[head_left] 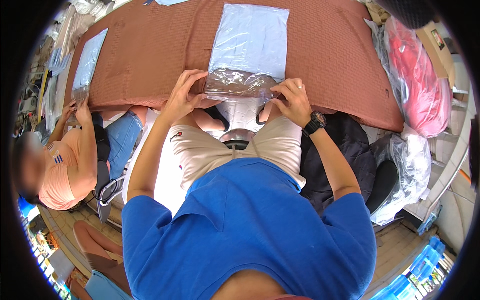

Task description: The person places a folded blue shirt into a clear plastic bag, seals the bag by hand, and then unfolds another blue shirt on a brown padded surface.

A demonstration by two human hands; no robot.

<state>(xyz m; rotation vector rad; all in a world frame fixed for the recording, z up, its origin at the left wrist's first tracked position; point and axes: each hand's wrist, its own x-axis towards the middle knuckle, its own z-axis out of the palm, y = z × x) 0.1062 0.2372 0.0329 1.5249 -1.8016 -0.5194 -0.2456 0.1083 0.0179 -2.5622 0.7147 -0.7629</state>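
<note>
A folded light-blue garment lies flat in a clear plastic bag at the near edge of the table. The bag's empty end sticks out toward me, over the table edge, and the brown cloth shows through it. My left hand is closed at the left corner of this end, thumb below and fingers above. At the opposite corner, my right hand pinches the plastic between thumb and fingers; a watch is on that wrist.
A brown textured cloth covers the table. On the left, a seated person handles another bagged light-blue garment. Red bagged goods stand at the right, near a black jacket and a clear plastic sack.
</note>
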